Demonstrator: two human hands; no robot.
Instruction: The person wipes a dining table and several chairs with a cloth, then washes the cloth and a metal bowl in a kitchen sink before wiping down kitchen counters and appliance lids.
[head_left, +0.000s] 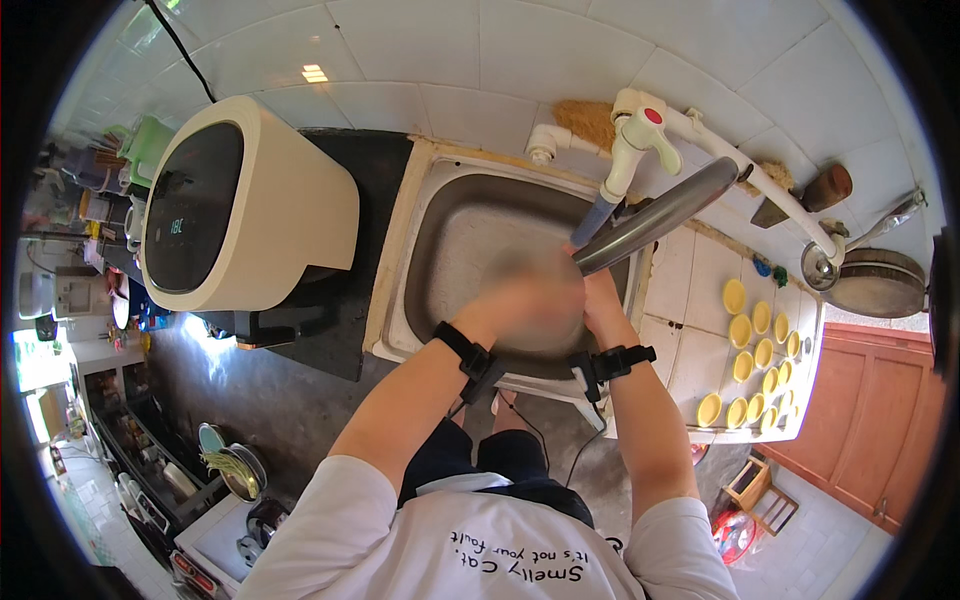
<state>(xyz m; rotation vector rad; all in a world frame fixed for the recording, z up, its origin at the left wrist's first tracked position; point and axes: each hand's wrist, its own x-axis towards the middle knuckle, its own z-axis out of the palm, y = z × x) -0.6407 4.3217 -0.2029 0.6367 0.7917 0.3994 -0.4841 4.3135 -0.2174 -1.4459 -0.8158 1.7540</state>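
My left hand (491, 319) reaches over the stainless steel sink (457, 240); a blurred patch hides its fingers and whatever they touch. Beside it, my right hand (599, 296) is at the lower end of a grey metal pan or tray (656, 214), which is seen nearly edge-on and tilted up to the right. My right fingers appear closed around that end. A bluish hose (592, 217) hangs from the white tap (626, 161) just behind the metal piece. Both wrists wear black straps with small devices.
A cream air fryer (307, 202) with a lit display stands on the black counter (390, 180) left of the sink. Several yellow tart-shell-like cups (741, 330) sit on the white tiled counter (675, 300) at right. Along the wall run a white pipe (712, 142), a ladle (821, 262) and a pan (877, 281).
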